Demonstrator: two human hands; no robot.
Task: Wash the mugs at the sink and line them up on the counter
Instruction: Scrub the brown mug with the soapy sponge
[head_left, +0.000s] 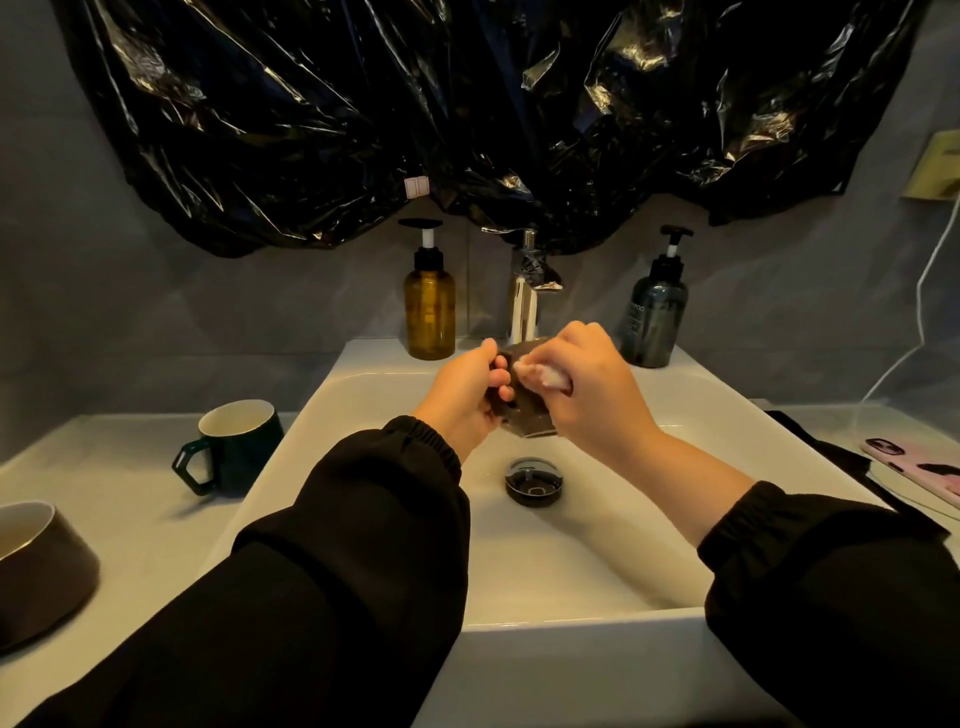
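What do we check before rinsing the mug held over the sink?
1. Left hand grips the dark mug: ok.
2. Right hand holds the white sponge against the mug: ok.
3. Mug is over the sink: ok.
4. Water running from the faucet: cannot tell.
5. Mug inside scrubbed clean: cannot tell, the hands hide it.
6. Bare counter beside the green mug for set-down: ok.
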